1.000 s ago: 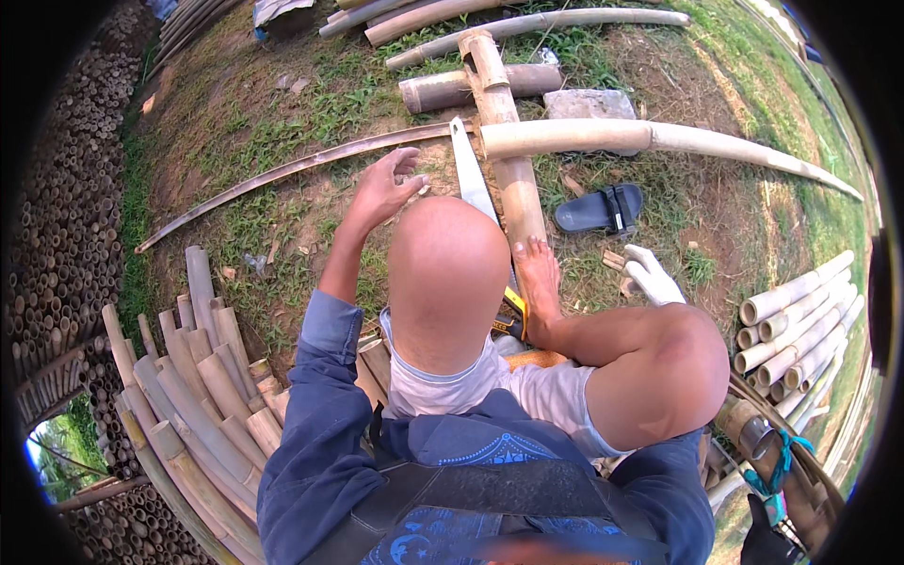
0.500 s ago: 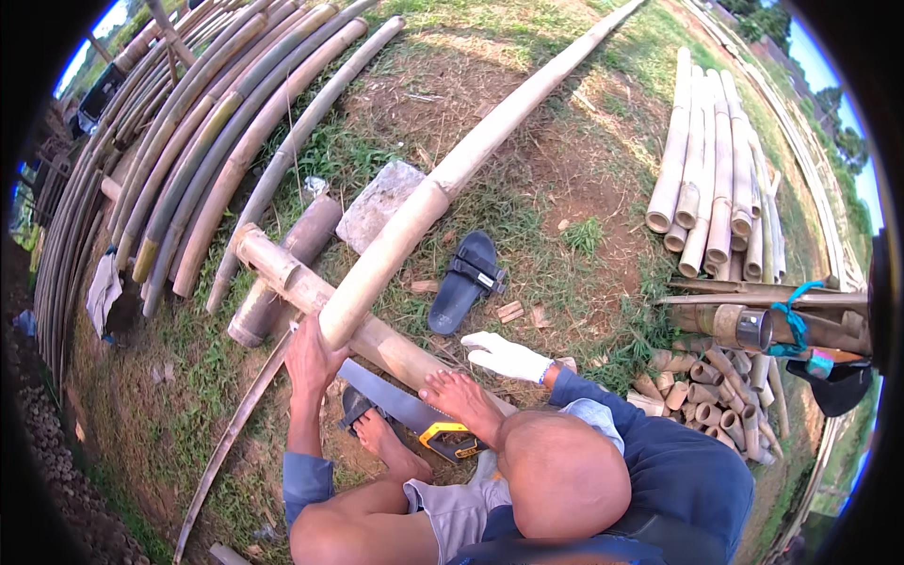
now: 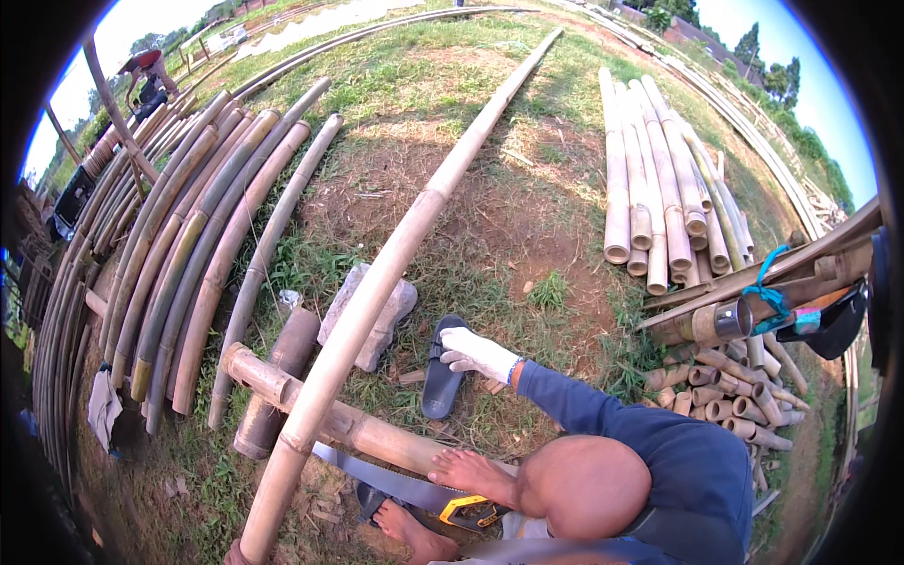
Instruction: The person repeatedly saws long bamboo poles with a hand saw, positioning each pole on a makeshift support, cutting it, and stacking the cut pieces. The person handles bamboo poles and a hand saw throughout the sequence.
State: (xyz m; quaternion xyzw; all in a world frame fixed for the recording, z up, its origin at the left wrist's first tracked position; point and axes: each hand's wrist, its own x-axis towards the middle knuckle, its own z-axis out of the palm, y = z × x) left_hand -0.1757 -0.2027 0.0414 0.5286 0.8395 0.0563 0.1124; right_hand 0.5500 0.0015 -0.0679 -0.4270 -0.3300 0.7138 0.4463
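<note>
A long pale bamboo pole (image 3: 372, 299) slants from the lower left up to the far grass, lying across a shorter bamboo log (image 3: 377, 440). At the pole's near end only a bit of my left hand (image 3: 236, 554) shows, closed around it; most of the hand is cut off. My right hand (image 3: 480, 354), in a white glove, reaches out over a dark sandal (image 3: 441, 384) with nothing held and fingers apart. My bare foot (image 3: 471, 474) rests on the shorter log. Beside it lies a handsaw (image 3: 400, 486) with a yellow and black handle.
Several long bamboo poles (image 3: 268, 250) lie at the left. A stack of cut bamboo (image 3: 664, 179) sits far right, above a pile of short pieces (image 3: 725, 391). A stone block (image 3: 381, 325) and a thick bamboo piece (image 3: 282, 377) lie by the log.
The long pole has slid toward me, its near end now at the lower edge with my left hand. My gloved right hand has moved left over the sandal. The view has tilted up.
</note>
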